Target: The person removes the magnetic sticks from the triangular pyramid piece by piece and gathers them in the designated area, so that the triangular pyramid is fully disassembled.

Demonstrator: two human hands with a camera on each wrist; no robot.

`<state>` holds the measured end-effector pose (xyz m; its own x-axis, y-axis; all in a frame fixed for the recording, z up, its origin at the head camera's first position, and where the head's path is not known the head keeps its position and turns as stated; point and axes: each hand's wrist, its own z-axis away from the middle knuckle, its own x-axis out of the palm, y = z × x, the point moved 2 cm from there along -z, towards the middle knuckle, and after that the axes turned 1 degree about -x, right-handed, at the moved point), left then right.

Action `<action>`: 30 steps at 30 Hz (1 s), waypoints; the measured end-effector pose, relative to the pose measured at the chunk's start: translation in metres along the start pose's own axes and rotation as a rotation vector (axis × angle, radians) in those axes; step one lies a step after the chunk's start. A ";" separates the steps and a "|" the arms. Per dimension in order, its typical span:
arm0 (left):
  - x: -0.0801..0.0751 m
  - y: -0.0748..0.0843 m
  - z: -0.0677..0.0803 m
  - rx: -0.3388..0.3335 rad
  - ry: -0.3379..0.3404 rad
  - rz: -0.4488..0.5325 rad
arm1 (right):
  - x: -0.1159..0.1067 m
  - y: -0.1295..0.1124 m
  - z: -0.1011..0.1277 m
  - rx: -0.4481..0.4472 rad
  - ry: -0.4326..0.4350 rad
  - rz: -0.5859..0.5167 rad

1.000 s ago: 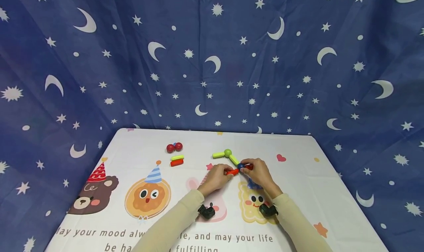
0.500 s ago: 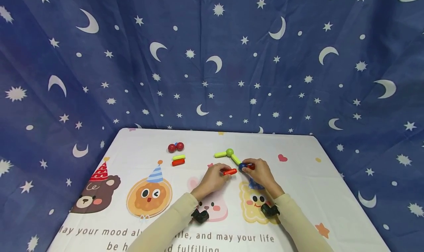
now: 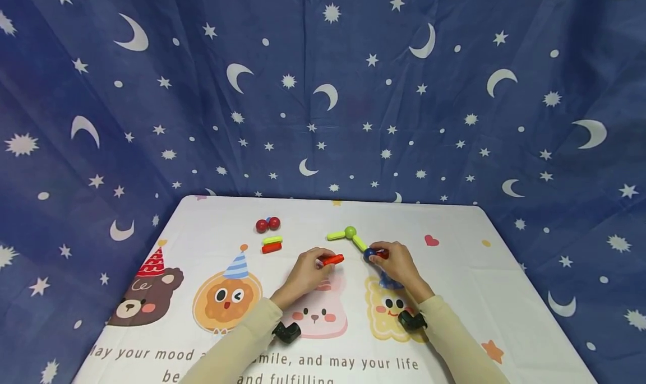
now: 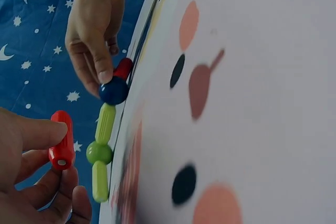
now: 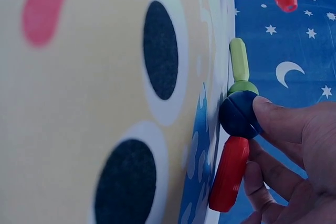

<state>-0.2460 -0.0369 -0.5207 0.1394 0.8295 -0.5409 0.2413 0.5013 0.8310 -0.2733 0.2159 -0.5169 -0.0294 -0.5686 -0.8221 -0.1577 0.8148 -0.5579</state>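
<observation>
Left hand (image 3: pixel 303 272): fingers (image 4: pixel 39 132) curled round a short red rod (image 3: pixel 333 259), thumb on top, the rod lifted just clear of the desk (image 3: pixel 454 294) and pointing toward the chain. Right hand (image 3: pixel 398 263): a fingertip (image 5: pixel 273 116) presses on the blue ball (image 3: pixel 369 254), with the remaining fingers curled about a second red rod (image 5: pixel 229 174) joined to that ball.

The blue ball heads a chain lying flat: green rod (image 3: pixel 359 243), green ball (image 3: pixel 350 232), another green rod (image 3: pixel 335 236). The held rod sits apart from the blue ball, to its left, with a clear gap between.

Judgement: the pieces look like light, rigid, smooth plastic; the rod is best pinched at mid-length, leaving its ends free. The balls would likely roll if released.

Further left lie two red balls (image 3: pixel 267 224) and a spare green and red rod pair (image 3: pixel 271 244).
</observation>
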 end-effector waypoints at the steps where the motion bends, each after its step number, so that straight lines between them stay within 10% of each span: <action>1: -0.003 -0.001 0.002 -0.001 0.008 -0.004 | 0.001 0.000 0.000 -0.002 0.000 -0.003; 30: -0.075 -0.030 0.019 -0.074 0.146 -0.073 | 0.000 -0.002 0.000 -0.008 -0.004 0.008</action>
<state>-0.2456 -0.1189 -0.5074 -0.0181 0.8147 -0.5796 0.1739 0.5734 0.8006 -0.2733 0.2142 -0.5156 -0.0272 -0.5619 -0.8268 -0.1652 0.8182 -0.5507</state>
